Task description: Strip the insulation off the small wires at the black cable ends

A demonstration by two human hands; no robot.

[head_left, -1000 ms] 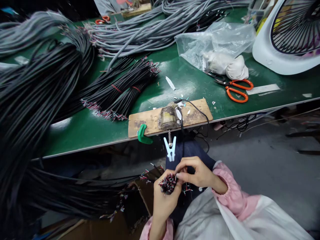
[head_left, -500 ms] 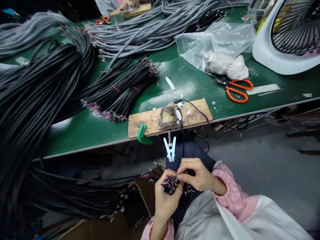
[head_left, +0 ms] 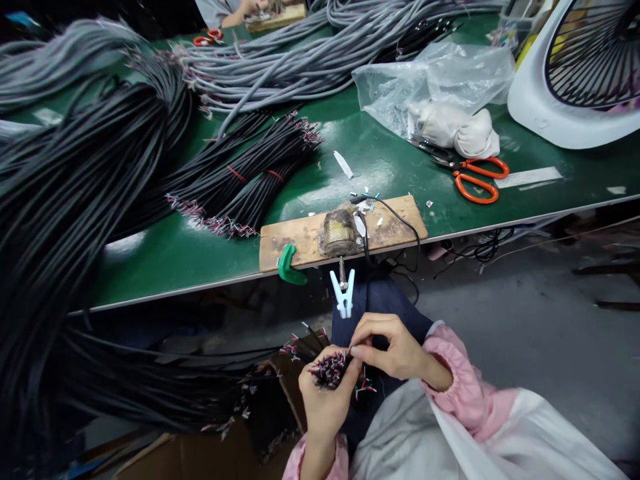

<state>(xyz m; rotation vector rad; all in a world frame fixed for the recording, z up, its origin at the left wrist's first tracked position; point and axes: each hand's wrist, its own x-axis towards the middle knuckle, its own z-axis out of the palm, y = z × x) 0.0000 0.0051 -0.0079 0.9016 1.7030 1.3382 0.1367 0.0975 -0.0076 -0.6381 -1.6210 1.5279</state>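
Note:
My left hand (head_left: 323,400) is wrapped round a bundle of black cables (head_left: 330,371), whose stripped ends with red, white and black wires point up at me. My right hand (head_left: 385,343) pinches at the bundle's right edge, thumb and forefinger pressed together on a wire end; the fingertips hide most of it. Just above the hands, a light blue clothespin (head_left: 344,293) hangs from a metal rod on a small motor-like block (head_left: 340,233). That block is fixed to a wooden board (head_left: 295,233) at the table's edge, beside a green clamp (head_left: 290,265).
On the green table (head_left: 210,267) lie tied black cables (head_left: 250,170), grey cables (head_left: 280,67), orange-handled scissors (head_left: 477,177) and a plastic bag (head_left: 435,77). A white fan (head_left: 540,113) stands right. Long black cables (head_left: 90,187) spill over the left edge towards a cardboard box (head_left: 200,460). A person's arm (head_left: 237,13) shows at the back.
My left hand and the cable bundle have shifted slightly left and tilted. My right hand keeps its pinch at the bundle's edge. The whole view has moved a little.

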